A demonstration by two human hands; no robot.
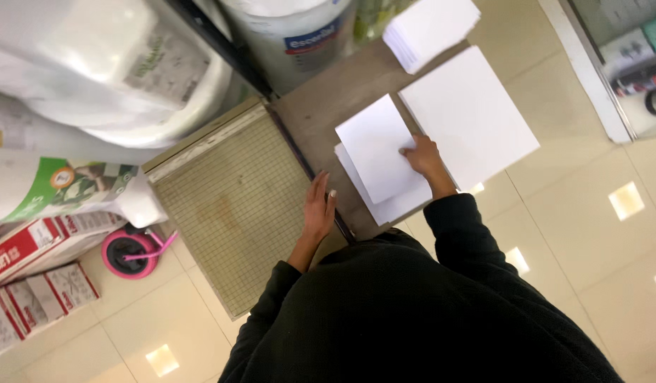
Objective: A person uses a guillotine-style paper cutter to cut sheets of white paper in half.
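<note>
My left hand (319, 207) lies flat, fingers straight and together, on the right edge of a beige gridded paper cutter (228, 206), over its dark blade arm (299, 152). My right hand (423, 157) presses its fingertips on the right edge of a small stack of white cut sheets (376, 152) on a brown tabletop (321, 106). A larger white sheet pile (473, 113) lies just right of that hand. Another small white stack (430, 27) sits at the far end. Both sleeves are black.
White sacks (94, 64) and a printed bag (58, 188) crowd the left side, with red-and-white cartons (37, 248) below them. A pink round object (129, 254) lies on the glossy tiled floor (597, 234). A white roll (299, 35) stands at the top, and a glass-fronted cabinet (625, 64) at the right.
</note>
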